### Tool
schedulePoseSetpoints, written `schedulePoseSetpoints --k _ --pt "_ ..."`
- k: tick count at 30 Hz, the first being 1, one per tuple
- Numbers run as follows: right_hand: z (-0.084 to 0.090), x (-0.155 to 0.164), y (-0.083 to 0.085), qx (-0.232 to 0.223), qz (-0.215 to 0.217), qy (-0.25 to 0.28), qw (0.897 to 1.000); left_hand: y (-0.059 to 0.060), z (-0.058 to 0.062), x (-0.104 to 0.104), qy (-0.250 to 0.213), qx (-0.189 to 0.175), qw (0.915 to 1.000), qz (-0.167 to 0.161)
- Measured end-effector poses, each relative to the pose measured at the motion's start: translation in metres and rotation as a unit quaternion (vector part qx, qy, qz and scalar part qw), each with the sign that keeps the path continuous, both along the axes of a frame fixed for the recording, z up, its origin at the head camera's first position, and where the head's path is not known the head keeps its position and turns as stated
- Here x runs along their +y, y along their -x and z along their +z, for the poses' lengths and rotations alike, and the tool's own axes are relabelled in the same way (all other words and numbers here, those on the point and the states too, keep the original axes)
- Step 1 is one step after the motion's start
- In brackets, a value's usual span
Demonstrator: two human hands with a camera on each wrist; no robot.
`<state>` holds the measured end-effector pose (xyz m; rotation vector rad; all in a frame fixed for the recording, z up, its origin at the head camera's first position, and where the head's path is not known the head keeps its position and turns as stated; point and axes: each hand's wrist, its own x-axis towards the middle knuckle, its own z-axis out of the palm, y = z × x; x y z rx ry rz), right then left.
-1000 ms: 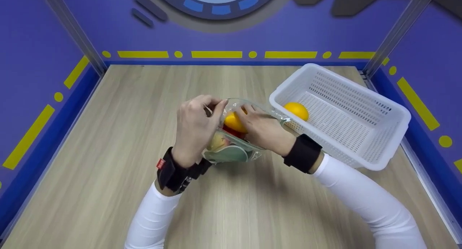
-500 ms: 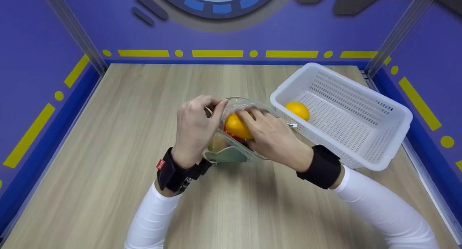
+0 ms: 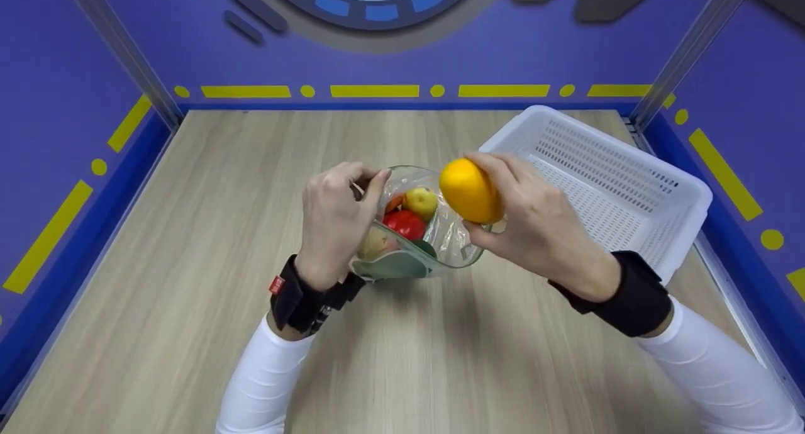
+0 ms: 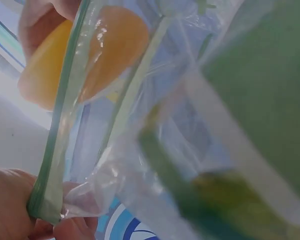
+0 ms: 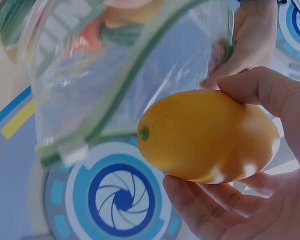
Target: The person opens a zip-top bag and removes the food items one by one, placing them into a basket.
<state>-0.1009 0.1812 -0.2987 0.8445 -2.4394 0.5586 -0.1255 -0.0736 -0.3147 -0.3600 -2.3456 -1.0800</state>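
Observation:
My left hand (image 3: 368, 185) pinches the near-left rim of a clear zip bag (image 3: 449, 239) and holds its mouth open above the wooden table. Inside the bag lie a red fruit (image 3: 405, 223), a yellow-green fruit (image 3: 420, 201) and others I cannot make out. Just right of the mouth, my right hand (image 3: 487, 201) grips a yellow-orange fruit (image 3: 465, 189), clear of the bag. In the right wrist view the fruit (image 5: 205, 137) sits between my thumb and fingers (image 5: 270, 95), beside the bag's green zip rim (image 5: 125, 95). The left wrist view shows the zip strip (image 4: 65, 125) pinched at its lower end.
A white perforated basket (image 3: 629, 189) stands at the right, close behind my right hand; its near-left corner is hidden by the hand and fruit. Purple walls with yellow marks enclose the wooden table (image 3: 188, 264) on three sides.
My right hand has drawn the yellow-orange fruit out of the bag and lifted it to the right. The left hand keeps its pinch on the rim. The fruit in the basket is now hidden.

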Motion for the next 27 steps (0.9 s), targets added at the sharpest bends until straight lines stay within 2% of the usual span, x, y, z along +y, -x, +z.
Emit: schedulePoseSetpoints --k 4,7,13,20,27 --pt "0.006 0.020 0.008 -0.013 -0.022 0.016 1.000 0.000 -0.001 -0.001 -0.001 0.007 1.0000 0.001" --pt "0.006 0.036 0.015 -0.042 -0.045 0.027 0.998 0.000 -0.001 -0.001 0.001 0.012 0.9999 0.003" --pt "-0.005 0.070 0.044 -0.117 -0.096 0.038 0.988 0.000 0.000 0.000 0.000 0.010 1.0000 0.000" --pt "-0.030 0.107 0.087 -0.237 -0.143 -0.031 0.960 0.000 0.000 0.000 -0.001 0.005 1.0000 -0.003" --pt "-0.053 0.130 0.136 -0.286 -0.151 -0.116 0.939 0.000 -0.001 0.000 -0.002 0.004 1.0000 -0.006"
